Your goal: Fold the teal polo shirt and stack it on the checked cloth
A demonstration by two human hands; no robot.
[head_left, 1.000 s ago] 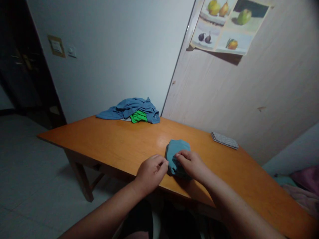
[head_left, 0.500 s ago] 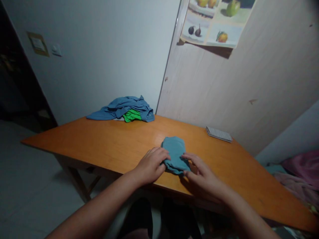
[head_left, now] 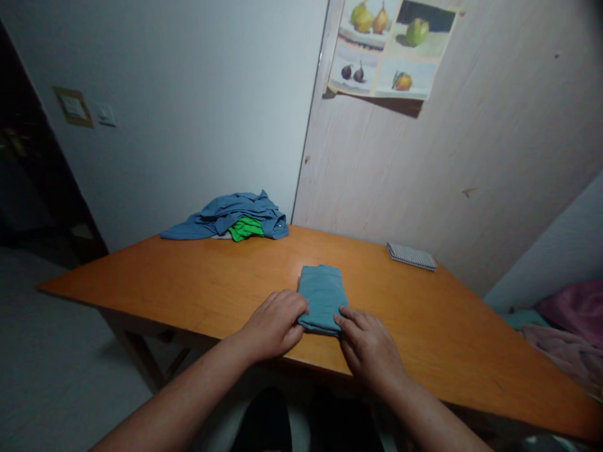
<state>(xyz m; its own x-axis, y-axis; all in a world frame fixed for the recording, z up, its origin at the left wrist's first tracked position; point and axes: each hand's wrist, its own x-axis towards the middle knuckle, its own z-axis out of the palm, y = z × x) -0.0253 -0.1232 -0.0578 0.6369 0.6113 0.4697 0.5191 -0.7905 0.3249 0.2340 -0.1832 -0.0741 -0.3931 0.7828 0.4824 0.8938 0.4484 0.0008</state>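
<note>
A folded teal cloth (head_left: 323,295) lies flat on the table near its front edge, packed into a neat rectangle. At its lower left corner is my left hand (head_left: 277,320), fingers curled over the edge and thumb low beside it. My right hand (head_left: 370,342) grips the lower right corner, with its fingertips on top of the fabric and its thumb out of sight underneath. Whether the cloth is a garment or a towel cannot be told from its folded shape.
The orange wooden table (head_left: 202,282) stands against the wall. A heap of blue clothing (head_left: 230,213) with a bright green piece (head_left: 245,229) lies at the back left. A folded checked cloth (head_left: 411,256) rests at the back right. Pink fabric (head_left: 572,307) is beyond the right side.
The teal cloth's edges look straighter and its surface smoother. My right hand has closed in from a spread pose onto the lower right corner. The view has shifted slightly.
</note>
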